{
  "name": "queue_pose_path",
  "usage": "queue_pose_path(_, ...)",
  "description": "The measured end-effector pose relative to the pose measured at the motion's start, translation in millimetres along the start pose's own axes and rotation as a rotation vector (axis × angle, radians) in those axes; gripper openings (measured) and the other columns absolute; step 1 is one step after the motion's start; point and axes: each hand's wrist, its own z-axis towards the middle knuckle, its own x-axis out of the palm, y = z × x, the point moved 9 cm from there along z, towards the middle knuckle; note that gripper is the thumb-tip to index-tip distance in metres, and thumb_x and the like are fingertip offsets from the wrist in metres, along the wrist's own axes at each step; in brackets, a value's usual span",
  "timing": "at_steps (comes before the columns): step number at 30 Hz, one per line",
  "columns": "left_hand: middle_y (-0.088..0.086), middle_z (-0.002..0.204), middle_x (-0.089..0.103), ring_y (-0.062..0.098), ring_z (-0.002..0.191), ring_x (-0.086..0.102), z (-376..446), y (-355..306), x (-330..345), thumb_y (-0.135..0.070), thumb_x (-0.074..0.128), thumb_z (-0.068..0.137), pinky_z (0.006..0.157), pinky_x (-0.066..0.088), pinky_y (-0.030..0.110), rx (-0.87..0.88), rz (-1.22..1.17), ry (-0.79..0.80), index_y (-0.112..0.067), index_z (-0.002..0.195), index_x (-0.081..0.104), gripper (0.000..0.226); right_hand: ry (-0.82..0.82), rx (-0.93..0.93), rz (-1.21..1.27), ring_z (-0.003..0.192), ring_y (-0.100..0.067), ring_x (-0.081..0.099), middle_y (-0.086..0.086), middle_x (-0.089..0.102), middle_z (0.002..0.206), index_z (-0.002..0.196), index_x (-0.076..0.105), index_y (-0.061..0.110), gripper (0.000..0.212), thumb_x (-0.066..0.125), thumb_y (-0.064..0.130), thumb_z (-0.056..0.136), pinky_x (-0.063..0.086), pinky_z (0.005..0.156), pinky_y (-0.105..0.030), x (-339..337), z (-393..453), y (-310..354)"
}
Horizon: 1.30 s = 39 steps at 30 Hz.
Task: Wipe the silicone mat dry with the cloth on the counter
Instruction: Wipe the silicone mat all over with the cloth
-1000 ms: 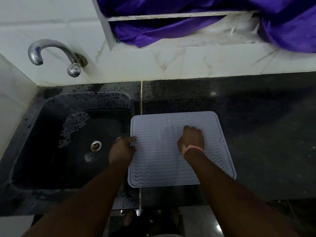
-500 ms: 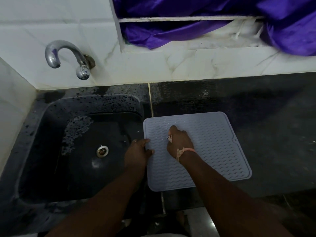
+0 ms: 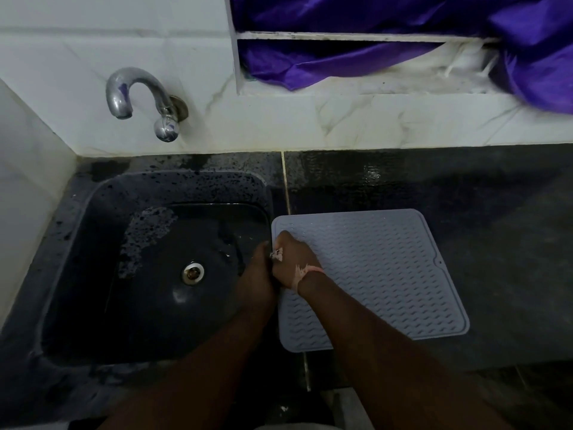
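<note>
While the grey mat (image 3: 381,274) lies on the dark worktop (image 3: 496,243), our left hand (image 3: 257,279) and fisted right hand (image 3: 294,262) meet at its left edge; their grip is unclear.

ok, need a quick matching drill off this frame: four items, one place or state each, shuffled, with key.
Items:
1. silicone mat
2. tap
3. purple fabric
4. right hand

Places or states:
A. on the tiled wall above the sink
B. fist closed, resting at the mat's left edge
C. lying flat on the dark counter, right of the sink
D. bunched in the wall recess at the top

Pairs: 1-C, 2-A, 3-D, 4-B
</note>
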Motion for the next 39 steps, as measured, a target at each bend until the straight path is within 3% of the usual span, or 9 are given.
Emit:
queue_pose_path(4,-0.005,0.133,0.058,0.022,0.119,0.06,-11.5,9.7,5.1,-0.054,0.05,0.093,0.099,0.049,0.047,-0.143,0.084,0.071,-0.053,0.148,0.012,0.068,0.101,0.224,0.468,0.086,-0.015,0.067,-0.002,0.071,0.094,0.096,0.063,0.024,0.015,0.07,0.021,0.083,0.052,0.067,-0.025,-5.6,2.2,-18.9)
queue_pose_path(9,0.008,0.141,0.048,0.029,0.124,0.053,-1.0,-12.5,5.9,-0.031,0.064,0.088,0.102,0.048,0.047,-0.071,0.328,0.057,-0.031,0.146,0.038,0.064,0.085,0.347,1.282,0.099,-0.031,0.068,-0.02,0.071,0.109,0.11,0.069,0.001,0.02,0.063,0.009,0.092,0.056,0.091,-0.039,-40.2,-10.9,-63.7)
queue_pose_path(13,0.007,0.136,0.05,0.029,0.12,0.049,-3.3,-43.5,19.4,-0.006,0.05,0.09,0.1,0.048,0.043,0.021,0.47,0.111,-0.024,0.139,0.055,0.052,-0.079,0.426,1.473,0.096,-0.028,0.069,-0.019,0.069,0.111,0.122,0.062,-0.006,0.033,0.05,0.017,0.101,0.055,0.08,-0.034,-94.5,-33.0,-138.3)
queue_pose_path(16,0.007,0.139,0.053,0.029,0.123,0.049,-13.0,-64.4,36.1,0.003,0.046,0.087,0.105,0.045,0.041,0.095,0.458,0.133,-0.017,0.141,0.055,0.058,-0.146,0.478,1.338,0.065,-0.026,0.065,-0.013,0.068,0.082,0.105,0.068,0.0,0.037,0.063,0.034,0.094,0.051,0.057,-0.029,-131.9,-50.9,-190.0)
queue_pose_path(18,0.006,0.138,0.055,0.027,0.122,0.052,-15.4,-70.9,44.2,-0.001,0.044,0.09,0.104,0.046,0.04,0.109,0.464,0.147,-0.017,0.139,0.057,0.053,-0.274,0.491,1.155,0.062,-0.027,0.06,-0.016,0.065,0.078,0.104,0.068,0.001,0.03,0.073,0.026,0.087,0.052,0.053,-0.032,-156.3,-57.3,-217.1)
queue_pose_path(23,0.002,0.132,0.058,0.024,0.113,0.056,-18.0,-75.2,51.2,-0.017,0.044,0.096,0.093,0.053,0.041,0.102,0.54,0.177,-0.023,0.134,0.061,0.042,-0.534,0.544,0.631,0.063,-0.018,0.064,-0.012,0.069,0.084,0.096,0.068,0.012,0.017,0.075,0.012,0.08,0.053,0.056,-0.022,-202.3,-66.4,-253.6)
queue_pose_path(26,0.002,0.13,0.058,0.024,0.112,0.057,-19.1,-78.0,53.5,-0.017,0.043,0.097,0.09,0.054,0.041,0.087,0.572,0.177,-0.022,0.134,0.061,0.041,-0.518,0.531,0.182,0.086,-0.035,0.069,-0.018,0.072,0.094,0.096,0.071,0.006,0.018,0.063,0.021,0.09,0.058,0.08,-0.039,-223.7,-57.1,-253.5)
queue_pose_path(30,0.003,0.126,0.059,0.024,0.109,0.059,-17.1,-81.9,55.4,-0.019,0.045,0.098,0.09,0.055,0.041,0.086,0.606,0.182,-0.022,0.133,0.062,0.038,-0.545,0.414,-0.331,0.092,-0.039,0.066,-0.021,0.069,0.097,0.095,0.069,0.003,0.022,0.049,0.013,0.094,0.051,0.08,-0.039,-240.4,-50.8,-229.1)
queue_pose_path(39,-0.002,0.13,0.056,0.018,0.106,0.061,-15.4,-76.2,55.0,-0.023,0.052,0.098,0.086,0.057,0.035,0.13,0.628,0.188,-0.027,0.137,0.059,0.04,-0.403,0.249,-0.383,0.085,-0.032,0.058,-0.014,0.065,0.089,0.092,0.06,0.005,0.016,0.048,0.001,0.082,0.04,0.084,-0.034,-192.6,-36.1,-206.0)
